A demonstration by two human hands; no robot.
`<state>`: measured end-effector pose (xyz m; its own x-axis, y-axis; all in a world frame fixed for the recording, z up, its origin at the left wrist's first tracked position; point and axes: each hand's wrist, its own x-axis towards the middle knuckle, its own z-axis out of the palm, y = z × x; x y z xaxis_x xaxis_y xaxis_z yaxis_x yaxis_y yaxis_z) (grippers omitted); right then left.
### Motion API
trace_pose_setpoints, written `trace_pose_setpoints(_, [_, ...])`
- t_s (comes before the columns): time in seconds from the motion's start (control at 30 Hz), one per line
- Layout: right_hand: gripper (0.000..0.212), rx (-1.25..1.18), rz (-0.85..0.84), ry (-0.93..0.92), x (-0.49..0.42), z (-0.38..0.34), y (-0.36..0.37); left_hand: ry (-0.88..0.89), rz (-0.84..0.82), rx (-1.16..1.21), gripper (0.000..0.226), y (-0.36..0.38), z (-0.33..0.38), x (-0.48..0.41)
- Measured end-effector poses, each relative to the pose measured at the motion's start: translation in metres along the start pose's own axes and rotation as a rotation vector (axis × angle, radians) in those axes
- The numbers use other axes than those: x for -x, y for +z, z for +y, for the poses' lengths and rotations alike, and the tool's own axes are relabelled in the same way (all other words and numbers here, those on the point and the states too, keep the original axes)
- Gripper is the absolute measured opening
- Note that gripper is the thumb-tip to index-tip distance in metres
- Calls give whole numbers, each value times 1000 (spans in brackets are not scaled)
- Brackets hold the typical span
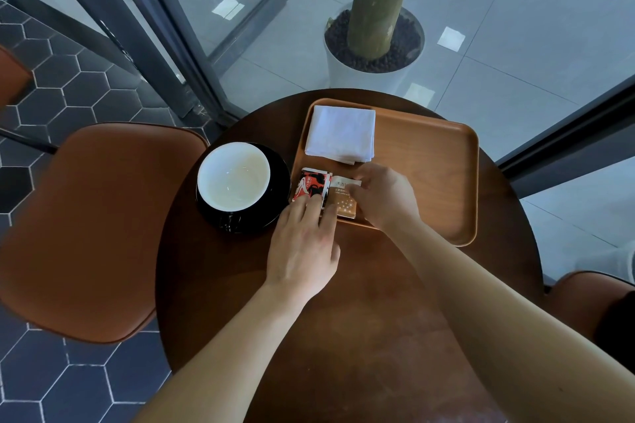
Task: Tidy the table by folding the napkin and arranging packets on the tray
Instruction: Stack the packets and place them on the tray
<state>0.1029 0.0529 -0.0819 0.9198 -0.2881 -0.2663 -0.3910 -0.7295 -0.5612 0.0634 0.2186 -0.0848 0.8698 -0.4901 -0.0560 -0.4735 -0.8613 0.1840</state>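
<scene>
A folded white napkin (342, 132) lies in the far left corner of the wooden tray (429, 161). In the tray's near left corner a red, black and white packet (309, 184) and a brown and white packet (343, 197) lie side by side. My left hand (302, 244) rests flat with its fingertips on the near edge of the red packet. My right hand (385, 197) covers the right side of the brown packet, with fingers curled on it. Whether it grips or only presses the packet cannot be told.
A white cup on a black saucer (240, 187) stands left of the tray on the round dark wooden table (343, 319). Brown chairs (92, 227) sit at left and right. A potted tree trunk (374, 45) stands beyond a glass wall.
</scene>
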Motion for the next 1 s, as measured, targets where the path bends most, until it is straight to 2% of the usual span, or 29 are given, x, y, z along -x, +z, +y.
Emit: trace_pose_setpoints(1.0, [36,-36,5,21,2,-2,-1,35,5,8,55,-3,-3,1])
